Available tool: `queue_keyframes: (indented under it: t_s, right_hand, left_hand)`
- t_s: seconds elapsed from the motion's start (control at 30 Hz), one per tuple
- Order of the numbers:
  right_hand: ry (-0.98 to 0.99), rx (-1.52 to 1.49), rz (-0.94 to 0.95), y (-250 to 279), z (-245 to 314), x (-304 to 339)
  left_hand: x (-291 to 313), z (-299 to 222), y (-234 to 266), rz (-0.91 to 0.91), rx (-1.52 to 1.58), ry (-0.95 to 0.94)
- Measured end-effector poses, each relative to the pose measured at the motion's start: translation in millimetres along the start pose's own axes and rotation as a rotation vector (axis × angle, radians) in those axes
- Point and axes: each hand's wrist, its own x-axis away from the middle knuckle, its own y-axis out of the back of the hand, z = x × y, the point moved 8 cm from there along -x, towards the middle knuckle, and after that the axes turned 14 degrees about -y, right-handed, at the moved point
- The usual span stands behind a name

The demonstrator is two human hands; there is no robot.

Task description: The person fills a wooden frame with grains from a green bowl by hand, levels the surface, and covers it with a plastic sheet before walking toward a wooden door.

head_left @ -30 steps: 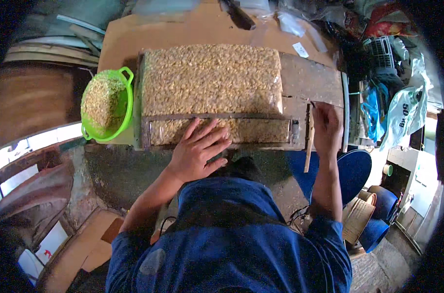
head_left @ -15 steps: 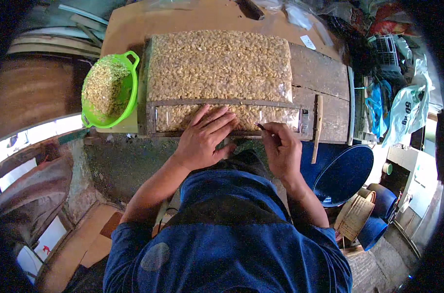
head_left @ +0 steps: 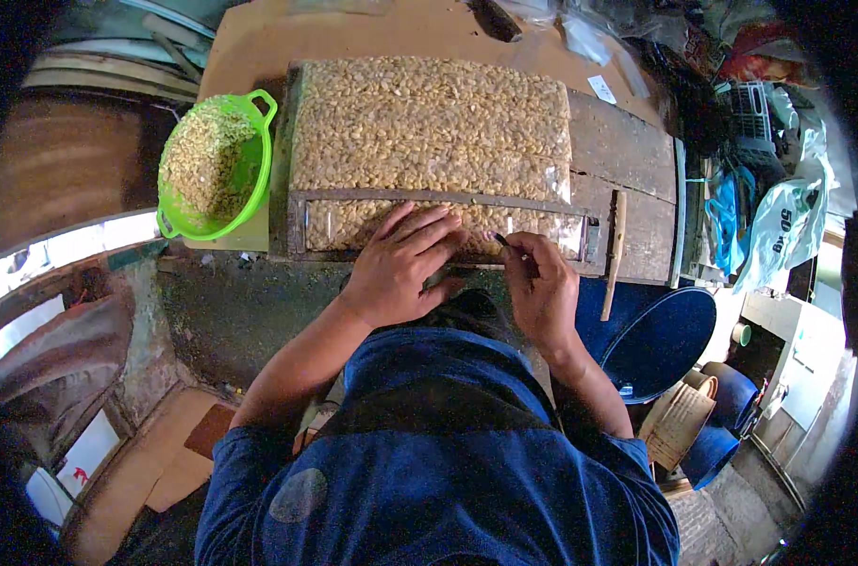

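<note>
My left hand (head_left: 400,269) lies with spread fingers on a clear plastic pack of pale beans (head_left: 339,224), at the near edge of the table. A narrow wooden frame (head_left: 353,194) surrounds this pack. To the right, my right hand (head_left: 545,288) pinches a small dark piece (head_left: 501,240) between thumb and fingertips, its tip at the pack's surface. Its exact kind is too small to make out. Beyond the frame, more filled bean packs (head_left: 429,118) lie side by side in clear plastic.
A green colander (head_left: 251,162) partly filled with beans stands left of the packs. On the right, a wooden stick (head_left: 616,250) overhangs the edge of the wooden table (head_left: 622,137). Below it is a large blue tub (head_left: 665,330). Plastic sacks (head_left: 787,208) hang farther right.
My right hand has shifted slightly left along the pack with the small dark piece. My left hand remains spread on the pack. The whole view has moved a little.
</note>
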Motion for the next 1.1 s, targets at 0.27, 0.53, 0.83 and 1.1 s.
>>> queue_keyframes:
  t_s: [0.27, 0.53, 0.83, 1.1]
  right_hand:
    - [0.151, 0.087, 0.001, -16, 14, 0]
    - [0.266, 0.259, -0.027, -29, 18, 2]
    - [0.148, 0.113, -0.068, 0, 16, 0]
    - [0.039, 0.025, -0.237, 52, -34, 17]
  left_hand:
    - [1, -2, 0, 0.007, 0.020, -0.038]
    - [1, -1, 1, 0.015, 0.036, -0.034]
    - [2, 0, 0, -0.007, 0.000, 0.000]
    - [-17, -14, -11, 0.035, -0.014, 0.061]
